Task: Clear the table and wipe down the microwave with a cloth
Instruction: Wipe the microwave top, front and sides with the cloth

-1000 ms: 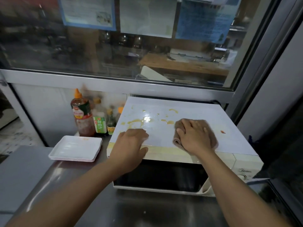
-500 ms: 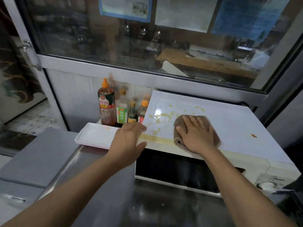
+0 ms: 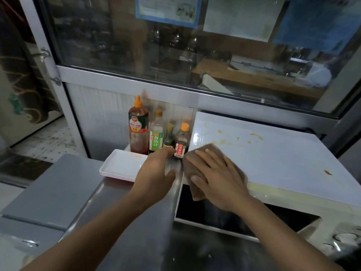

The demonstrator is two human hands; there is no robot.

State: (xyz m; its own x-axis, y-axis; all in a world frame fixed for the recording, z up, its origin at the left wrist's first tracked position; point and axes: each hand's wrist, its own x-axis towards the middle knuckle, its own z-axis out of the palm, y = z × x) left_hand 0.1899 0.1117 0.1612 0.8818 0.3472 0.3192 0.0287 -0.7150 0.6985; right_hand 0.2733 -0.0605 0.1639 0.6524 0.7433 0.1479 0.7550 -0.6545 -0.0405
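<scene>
**Wiping the microwave top, front-left corner**

Pressing flat, my right hand [image 3: 216, 177] lies with fingers spread and straight on the cloth [image 3: 197, 189], which sits at the front-left corner of the microwave [image 3: 283, 161] top; one fold droops over the front edge onto the dark door [image 3: 224, 214]. My left hand [image 3: 154, 173] hovers just left of that corner, fingers loosely extended and holding nothing, its fingertips in front of the small bottle [image 3: 181, 141].

Beyond the cloth, yellowish spills [image 3: 256, 136] dot the rear half of the top, and a small red speck [image 3: 328, 172] lies toward the right edge, well apart from the cloth. Left of the microwave, four bottles stand in a cluster, the tall sauce bottle [image 3: 138, 125] leftmost, with stacked white trays [image 3: 122, 166] just before them on the steel table [image 3: 117, 222].

Step in hand, as I judge it: the wipe-down, with the near-left corner covered and the rear stains untouched. The next move calls for carrying the cloth back and rightward across the spills under steady flat pressure, then out to the red speck; the hanging fold should be gathered first so it does not smear the door.
</scene>
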